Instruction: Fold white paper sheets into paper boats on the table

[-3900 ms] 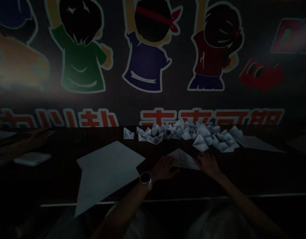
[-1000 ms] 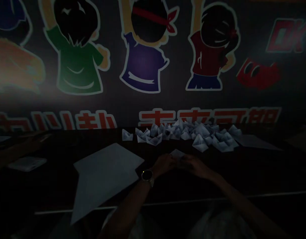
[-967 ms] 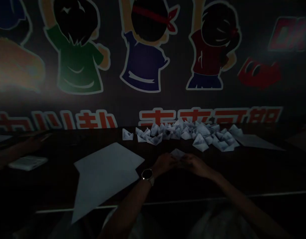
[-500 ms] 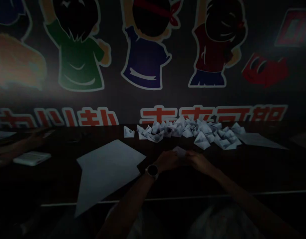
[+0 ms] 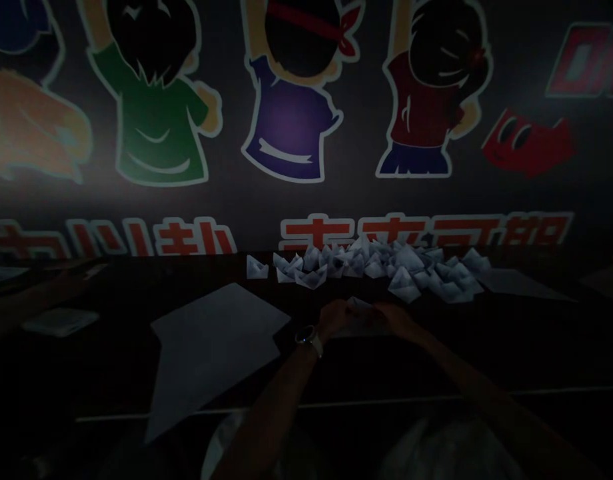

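Between my two hands is a partly folded sheet of white paper (image 5: pixel 360 321), its pointed top showing above my fingers. My left hand (image 5: pixel 335 319), with a watch (image 5: pixel 306 335) on the wrist, closes on the paper's left side. On the right side my right hand (image 5: pixel 397 320) grips it too. Dim light hides the exact finger positions. Just beyond my hands lies a heap of folded paper boats (image 5: pixel 406 263). One paper boat (image 5: pixel 257 267) stands apart at the heap's left end.
Flat white sheets (image 5: pixel 216 353) lie on the dark table left of my arms, one corner overhanging the front edge. Another sheet (image 5: pixel 529 284) is right of the heap. Far left are a pale flat object (image 5: pixel 61 321) and another person's arm (image 5: pixel 34 297). A cartoon-printed wall (image 5: pixel 231 200) stands behind.
My left wrist has turned, so the watch faces more upward and its band shows. More of the paper's lower part shows between my hands. The picture has become darker.
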### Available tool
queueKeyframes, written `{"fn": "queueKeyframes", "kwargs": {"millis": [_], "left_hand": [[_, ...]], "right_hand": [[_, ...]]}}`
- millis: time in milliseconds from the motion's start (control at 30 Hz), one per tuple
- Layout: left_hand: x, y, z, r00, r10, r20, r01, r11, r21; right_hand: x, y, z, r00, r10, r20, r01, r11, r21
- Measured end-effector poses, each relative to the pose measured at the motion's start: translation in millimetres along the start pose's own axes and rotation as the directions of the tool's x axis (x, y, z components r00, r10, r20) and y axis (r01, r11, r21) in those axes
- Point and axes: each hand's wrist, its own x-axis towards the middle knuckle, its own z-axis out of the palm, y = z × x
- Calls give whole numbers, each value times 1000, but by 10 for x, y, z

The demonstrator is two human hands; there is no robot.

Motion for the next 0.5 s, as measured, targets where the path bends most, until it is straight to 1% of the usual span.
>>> {"fn": "queueKeyframes", "kwargs": {"millis": [133,300,433,500], "left_hand": [[21,-12,11,999,-24,-27,26,996,88],[41,-27,94,1000,-7,-27,10,990,144],[41,-22,98,999,2,-48,6,986,166],[66,13,85,999,9,-51,0,982,189]], "right_hand": [[28,54,-7,1000,16,9,-15,999,-38],[22,74,25,999,30,-16,-32,994,-104],[1,128,64,996,73,-51,-81,982,-172],[-18,157,71,992,105,-74,-118,973,-200]]}}
